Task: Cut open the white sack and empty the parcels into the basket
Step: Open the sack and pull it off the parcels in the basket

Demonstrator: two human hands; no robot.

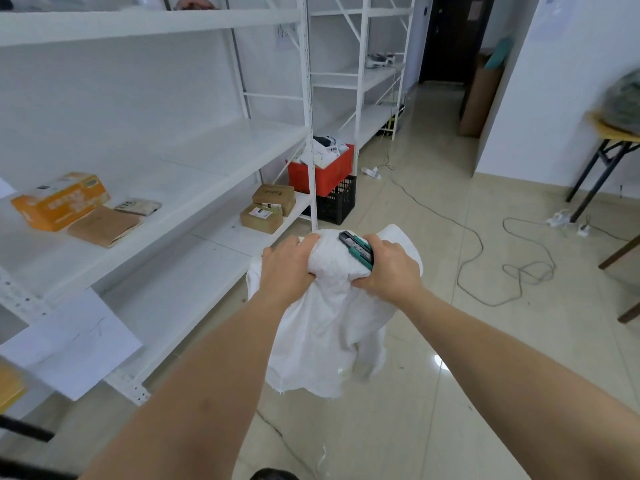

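Note:
The white sack (pixel 329 327) hangs limp in front of me above the tiled floor, its frayed lower edge loose. My left hand (pixel 287 268) grips a bunched fold at the sack's top left. My right hand (pixel 391 268) grips the top right of the sack and also holds a green and black utility knife (pixel 356 249) pressed against the cloth. A red basket (pixel 322 174) with several parcels in it stands on a black crate (pixel 341 200) farther ahead, by the shelf post.
White metal shelving (pixel 166 188) runs along the left, holding an orange box (pixel 59 200), flat envelopes and brown cartons (pixel 268 209). Cables (pixel 498 271) lie across the floor to the right. A folding table (pixel 613 140) stands at the far right.

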